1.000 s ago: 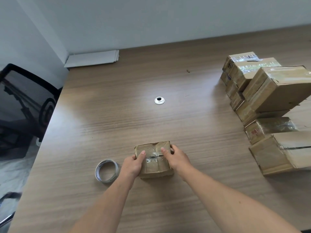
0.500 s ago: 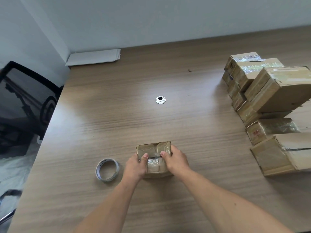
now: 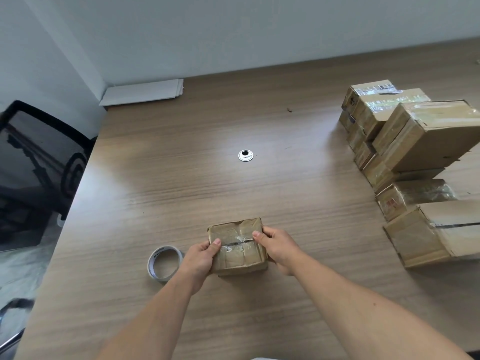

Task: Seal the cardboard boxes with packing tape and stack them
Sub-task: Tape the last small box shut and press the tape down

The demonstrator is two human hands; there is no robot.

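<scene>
Cardboard, brown and creased: the small box [image 3: 237,246] sits on the wooden table [image 3: 181,183], toward its near side and directly ahead of me. I have both hands clamped on it. The left hand [image 3: 198,259] grips the left side and the right hand [image 3: 279,249] the right side, each thumb pressed on the top face at one end of the taped seam. That seam runs left to right, from thumb to thumb. The tape roll [image 3: 164,263] lies flat just beside the left hand, not held. The stacked boxes [image 3: 415,141] stand well apart, to the right and farther back. I judge the seal done or nearly so. The coming carry goes rightward and away, and the right hand is the nearer to the stack.
</scene>
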